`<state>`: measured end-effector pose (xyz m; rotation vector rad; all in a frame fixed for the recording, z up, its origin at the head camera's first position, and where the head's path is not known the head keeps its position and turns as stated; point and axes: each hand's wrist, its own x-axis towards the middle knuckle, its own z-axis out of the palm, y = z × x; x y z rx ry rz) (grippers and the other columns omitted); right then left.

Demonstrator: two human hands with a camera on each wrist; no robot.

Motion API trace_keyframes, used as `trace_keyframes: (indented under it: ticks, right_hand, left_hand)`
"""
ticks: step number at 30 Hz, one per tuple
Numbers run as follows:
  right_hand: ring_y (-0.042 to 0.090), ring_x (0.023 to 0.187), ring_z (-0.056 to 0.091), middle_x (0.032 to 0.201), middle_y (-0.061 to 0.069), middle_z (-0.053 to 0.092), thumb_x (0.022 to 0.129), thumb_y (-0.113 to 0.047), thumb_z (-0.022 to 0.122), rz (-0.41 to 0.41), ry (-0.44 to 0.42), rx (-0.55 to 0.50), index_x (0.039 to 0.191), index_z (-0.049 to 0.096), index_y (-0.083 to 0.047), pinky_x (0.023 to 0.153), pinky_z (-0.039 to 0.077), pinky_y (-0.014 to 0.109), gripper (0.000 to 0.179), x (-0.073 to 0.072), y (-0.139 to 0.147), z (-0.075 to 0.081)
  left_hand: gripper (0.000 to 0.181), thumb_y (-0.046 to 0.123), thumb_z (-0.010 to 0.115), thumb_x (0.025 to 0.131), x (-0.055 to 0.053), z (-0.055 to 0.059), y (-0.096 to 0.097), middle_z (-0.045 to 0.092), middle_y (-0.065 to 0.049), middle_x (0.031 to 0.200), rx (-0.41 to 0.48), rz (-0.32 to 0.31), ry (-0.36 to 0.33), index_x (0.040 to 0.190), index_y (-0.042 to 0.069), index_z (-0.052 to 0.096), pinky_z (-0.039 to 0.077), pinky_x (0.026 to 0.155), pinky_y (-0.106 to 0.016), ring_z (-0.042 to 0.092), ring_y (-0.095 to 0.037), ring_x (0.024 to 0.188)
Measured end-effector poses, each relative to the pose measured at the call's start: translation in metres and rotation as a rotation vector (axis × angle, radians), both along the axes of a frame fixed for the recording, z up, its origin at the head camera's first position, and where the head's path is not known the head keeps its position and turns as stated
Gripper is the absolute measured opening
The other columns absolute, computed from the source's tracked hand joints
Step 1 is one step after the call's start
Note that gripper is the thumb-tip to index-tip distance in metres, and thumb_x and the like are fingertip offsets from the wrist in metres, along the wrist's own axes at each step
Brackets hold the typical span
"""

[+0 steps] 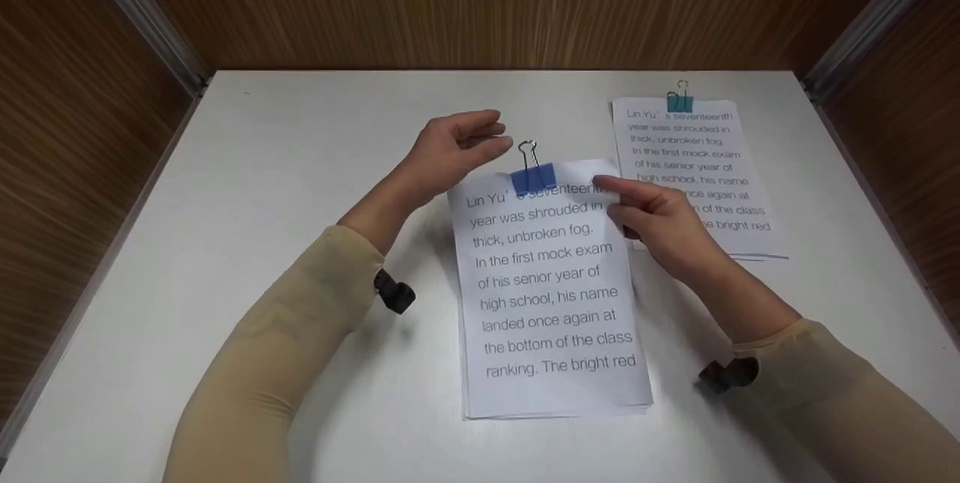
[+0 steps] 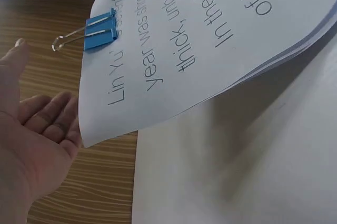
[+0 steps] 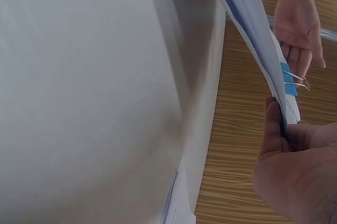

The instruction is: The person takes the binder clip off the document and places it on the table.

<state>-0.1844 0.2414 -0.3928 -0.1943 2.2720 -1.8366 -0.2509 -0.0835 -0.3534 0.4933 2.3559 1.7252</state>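
Observation:
A stack of printed paper (image 1: 555, 280) is raised at its top end, its lower end near the white table. A blue binder clip (image 1: 533, 178) grips the middle of its top edge, wire handles pointing up and away. My right hand (image 1: 664, 232) pinches the stack's upper right corner between thumb and fingers, as the right wrist view also shows. Beside the upper left corner, my left hand (image 1: 461, 149) has loosely extended fingers and holds nothing. In the left wrist view, its palm (image 2: 39, 150) faces the paper's top edge near the clip (image 2: 100, 32).
A second printed stack (image 1: 690, 145) with a teal binder clip (image 1: 680, 102) lies at the back right of the white table (image 1: 300, 138), partly behind my right hand. Wood-grain panels (image 1: 480, 3) enclose the back and sides.

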Motion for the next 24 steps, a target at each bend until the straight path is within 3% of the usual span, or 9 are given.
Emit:
trace_keyframes:
  ticks: [3, 10, 15, 24]
  right_hand:
    - [0.017, 0.094, 0.063, 0.129, 0.008, 0.072, 0.106, -0.004, 0.061, 0.0, -0.001, 0.001, 0.148, 0.065, -0.016, 0.08, 0.054, 0.022, 0.044, 0.002, -0.001, 0.001]
    - [0.015, 0.086, 0.058, 0.108, 0.005, 0.07, 0.105, -0.007, 0.063, -0.011, 0.003, 0.03, 0.147, 0.066, -0.018, 0.074, 0.05, 0.023, 0.043, 0.006, -0.001, 0.004]
    - [0.013, 0.079, 0.053, 0.093, 0.003, 0.064, 0.105, -0.004, 0.063, 0.002, 0.029, 0.002, 0.147, 0.066, -0.015, 0.067, 0.044, 0.023, 0.043, 0.006, -0.002, 0.003]
    - [0.013, 0.082, 0.055, 0.107, 0.005, 0.07, 0.105, -0.004, 0.062, 0.015, 0.026, -0.008, 0.147, 0.066, -0.015, 0.07, 0.047, 0.021, 0.044, 0.005, -0.002, 0.003]
  left_hand:
    - [0.068, 0.038, 0.077, 0.099, -0.006, -0.003, 0.002, 0.064, -0.001, 0.146, 0.049, -0.026, -0.066, 0.157, 0.011, 0.053, 0.045, 0.114, -0.027, 0.06, -0.011, 0.133]
    - [0.064, 0.028, 0.077, 0.101, -0.012, -0.009, 0.008, 0.067, -0.006, 0.143, 0.173, -0.083, -0.17, 0.156, 0.007, 0.053, 0.051, 0.108, -0.028, 0.066, -0.015, 0.127]
    - [0.064, 0.031, 0.078, 0.1, -0.013, -0.011, 0.01, 0.07, -0.001, 0.137, 0.176, -0.1, -0.207, 0.156, 0.011, 0.054, 0.052, 0.108, -0.029, 0.067, -0.018, 0.126]
    - [0.067, 0.033, 0.08, 0.098, -0.012, -0.009, 0.012, 0.075, -0.003, 0.129, 0.193, -0.108, -0.222, 0.156, 0.013, 0.054, 0.051, 0.109, -0.033, 0.069, -0.028, 0.125]
